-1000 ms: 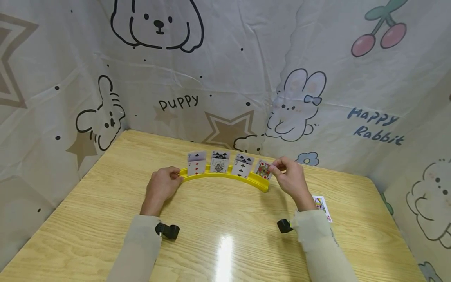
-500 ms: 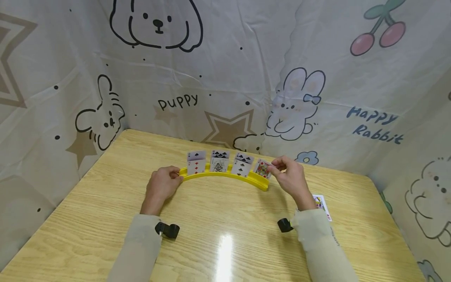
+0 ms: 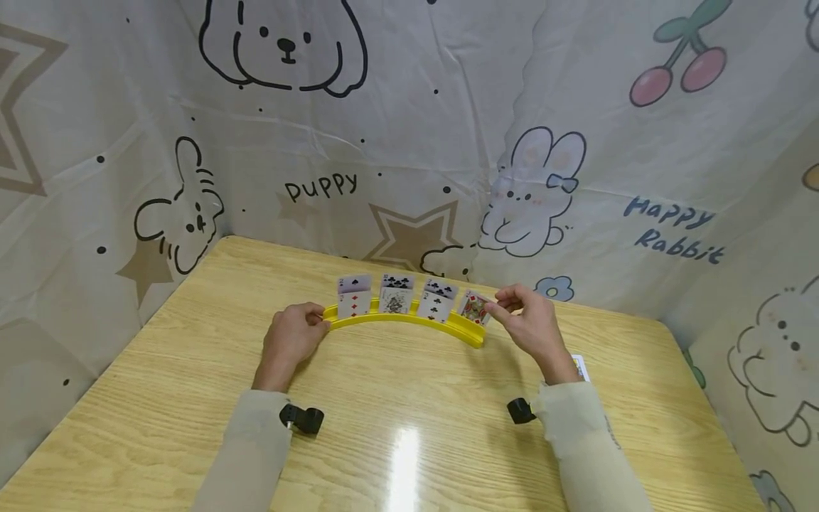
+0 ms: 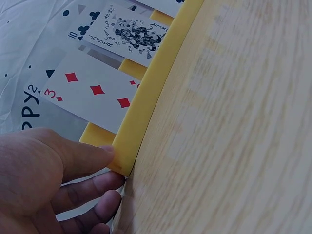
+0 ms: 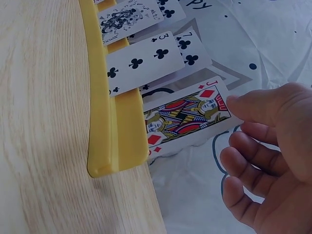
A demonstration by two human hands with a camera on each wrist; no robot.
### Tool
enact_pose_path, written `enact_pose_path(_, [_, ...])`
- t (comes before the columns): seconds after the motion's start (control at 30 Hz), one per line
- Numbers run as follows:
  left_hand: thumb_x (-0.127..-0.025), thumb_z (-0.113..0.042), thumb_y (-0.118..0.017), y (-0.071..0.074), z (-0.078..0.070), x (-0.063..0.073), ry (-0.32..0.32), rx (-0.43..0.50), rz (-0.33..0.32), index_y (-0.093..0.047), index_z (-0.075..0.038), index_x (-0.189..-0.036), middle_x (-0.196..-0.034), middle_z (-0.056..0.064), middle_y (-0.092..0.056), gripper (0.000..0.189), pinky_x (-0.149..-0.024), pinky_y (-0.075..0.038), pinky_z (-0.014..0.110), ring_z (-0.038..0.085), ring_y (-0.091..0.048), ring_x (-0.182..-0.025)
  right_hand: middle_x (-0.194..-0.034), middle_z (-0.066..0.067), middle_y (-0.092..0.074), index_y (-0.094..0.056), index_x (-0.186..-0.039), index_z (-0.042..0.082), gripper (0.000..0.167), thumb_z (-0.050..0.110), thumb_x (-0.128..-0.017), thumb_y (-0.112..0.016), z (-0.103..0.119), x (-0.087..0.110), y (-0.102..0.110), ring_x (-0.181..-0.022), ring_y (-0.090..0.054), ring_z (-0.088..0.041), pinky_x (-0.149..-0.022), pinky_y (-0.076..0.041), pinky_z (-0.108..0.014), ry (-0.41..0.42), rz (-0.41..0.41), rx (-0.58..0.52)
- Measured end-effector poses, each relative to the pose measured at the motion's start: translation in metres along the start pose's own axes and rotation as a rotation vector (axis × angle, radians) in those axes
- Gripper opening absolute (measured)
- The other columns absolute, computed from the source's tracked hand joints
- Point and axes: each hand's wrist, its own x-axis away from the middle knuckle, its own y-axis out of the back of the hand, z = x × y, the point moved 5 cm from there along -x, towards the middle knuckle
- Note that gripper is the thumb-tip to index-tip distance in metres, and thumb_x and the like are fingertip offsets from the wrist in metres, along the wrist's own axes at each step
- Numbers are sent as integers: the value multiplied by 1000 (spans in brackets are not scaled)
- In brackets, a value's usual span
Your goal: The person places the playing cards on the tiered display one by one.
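A curved yellow card holder [image 3: 397, 318] stands on the table with playing cards upright in its two rows. My left hand [image 3: 294, 338] pinches its left end, thumb [image 4: 92, 158] on top and fingers at the outer side. My right hand [image 3: 527, 323] pinches the top corner of a jack of diamonds [image 5: 187, 117], whose lower edge sits in the rear row near the right end. In front stand the three of diamonds [image 4: 95, 90], the joker [image 4: 129, 34] and the three of clubs [image 5: 144, 63]. Behind them show a two of spades [image 3: 354, 283], a ten of clubs [image 3: 398, 280] and a seven of clubs [image 5: 192, 56].
Another playing card [image 3: 579, 367] lies on the table [image 3: 358, 427] at the right, mostly hidden behind my right wrist. A cloth [image 3: 409, 128] printed with cartoon animals hangs along the table's back and sides.
The head view shifts slightly, and the card on the table is more covered by my right wrist. Both hands stay at the same places on the holder and the jack.
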Motion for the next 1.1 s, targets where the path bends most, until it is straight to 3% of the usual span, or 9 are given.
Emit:
enact_pose_path(0.67, [-93, -18, -71, -1, 1, 0, -6, -4, -6, -68, -1, -124, -101, 11, -72, 35, -76, -49, 44, 27, -65, -91, -100, -13, -67, -67, -106, -2, 27, 20, -92, -74, -20, 13, 14, -89, -62, -28, -75, -50, -39, 15, -12, 70])
enact_pose_path(1.1, [-93, -18, -71, -2, 1, -1, -26, -4, -6, -69, 0, -122, -103, 12, -73, 34, -77, -50, 44, 28, -65, -93, -96, -11, -67, -67, -107, -1, 30, 23, -92, -74, -47, 27, 25, -89, -62, -27, -71, -49, -35, -56, -5, 116])
